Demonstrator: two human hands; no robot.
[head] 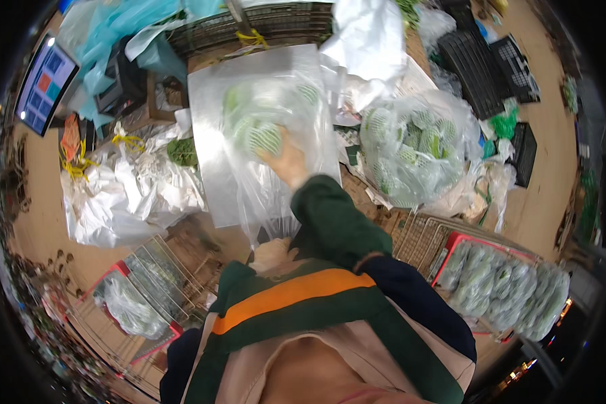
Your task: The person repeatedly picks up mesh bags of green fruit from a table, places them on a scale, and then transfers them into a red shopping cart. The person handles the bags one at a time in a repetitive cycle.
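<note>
On a shiny metal plate (217,187) before me lies a clear plastic bag (267,187) with several green items in white foam netting. My right hand (289,157) reaches over the bag, its fingers and thumb around one netted green item (263,139); whether plastic lies between them cannot be told. Close to my body, my left hand (272,252) grips the gathered end of the clear bag. Further netted green produce shows blurred inside the bag. To the right stands a large, full clear bag of netted green produce (414,136).
Crumpled white plastic sheeting (131,187) covers the left side. A monitor (45,83) stands at the far left. Shopping carts with bagged produce stand at the lower left (131,303) and lower right (505,283). Black plastic crates (469,70) lie at the upper right.
</note>
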